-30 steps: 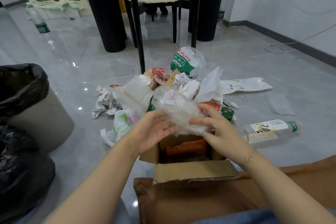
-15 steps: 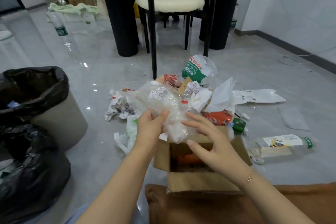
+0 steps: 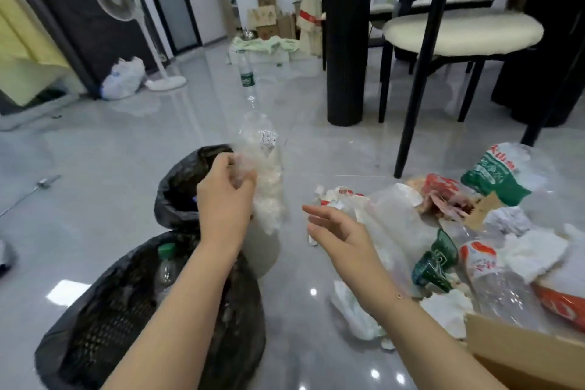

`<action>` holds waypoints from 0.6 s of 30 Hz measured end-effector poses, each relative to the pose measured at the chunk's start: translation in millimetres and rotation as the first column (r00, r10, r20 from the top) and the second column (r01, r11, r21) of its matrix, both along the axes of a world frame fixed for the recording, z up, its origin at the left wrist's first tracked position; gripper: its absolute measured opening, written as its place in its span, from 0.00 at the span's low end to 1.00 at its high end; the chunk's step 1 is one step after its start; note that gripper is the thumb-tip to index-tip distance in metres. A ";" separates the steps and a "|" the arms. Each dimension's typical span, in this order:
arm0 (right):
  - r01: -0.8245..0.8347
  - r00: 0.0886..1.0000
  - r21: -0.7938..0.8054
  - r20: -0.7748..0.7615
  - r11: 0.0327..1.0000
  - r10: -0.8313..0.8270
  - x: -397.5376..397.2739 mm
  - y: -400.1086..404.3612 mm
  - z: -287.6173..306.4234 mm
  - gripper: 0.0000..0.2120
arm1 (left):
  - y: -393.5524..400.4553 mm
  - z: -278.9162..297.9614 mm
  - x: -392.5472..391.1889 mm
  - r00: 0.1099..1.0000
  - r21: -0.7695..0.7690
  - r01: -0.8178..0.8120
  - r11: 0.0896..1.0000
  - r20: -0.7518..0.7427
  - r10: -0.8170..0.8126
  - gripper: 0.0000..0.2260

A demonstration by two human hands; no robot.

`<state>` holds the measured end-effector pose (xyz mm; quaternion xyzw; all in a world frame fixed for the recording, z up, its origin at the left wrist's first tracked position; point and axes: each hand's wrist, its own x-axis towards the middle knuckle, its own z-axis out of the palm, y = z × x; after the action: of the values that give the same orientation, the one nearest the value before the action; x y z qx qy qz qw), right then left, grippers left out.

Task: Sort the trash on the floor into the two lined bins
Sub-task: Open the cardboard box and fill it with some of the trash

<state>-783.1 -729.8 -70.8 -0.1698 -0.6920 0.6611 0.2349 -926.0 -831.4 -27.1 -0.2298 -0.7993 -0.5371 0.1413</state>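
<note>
The left hand (image 3: 226, 196) now pinches the crumpled clear plastic bag (image 3: 264, 174) alone, carried from the cardboard box (image 3: 522, 355) to just beside the far black-lined bin (image 3: 183, 187); the right hand (image 3: 335, 231) has let go, fingers relaxed. The drop looks imminent.

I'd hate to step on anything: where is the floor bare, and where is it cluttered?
Bare floor lies between the lined bins and the standing fan, and between the right hand and the black table leg. The trash pile crowds the right side, up to the cardboard box.
</note>
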 end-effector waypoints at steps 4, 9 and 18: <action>-0.045 0.999 0.002 0.015 0.999 0.045 -51.5 -1.3 1.9 0.13 | -2.4 9.7 -81.4 0.906 -0.210 -0.167 0.963 -0.418 0.066 0.05; -0.077 0.997 0.142 0.026 0.987 0.074 -98.4 2.4 -13.3 0.14 | 5.5 -33.6 -149.4 0.935 -0.854 -0.184 0.487 -0.304 -0.181 0.05; -0.124 0.992 0.820 0.087 0.558 0.093 -161.4 12.2 -49.5 0.15 | 4.8 -51.4 -164.2 0.852 -0.825 0.522 0.217 0.490 -0.184 0.21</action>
<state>-944.5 -717.6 -120.4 -0.0088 -0.9331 0.2728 0.2341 -1090.3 -826.6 -78.5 -0.3644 -0.8926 -0.0128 -0.2650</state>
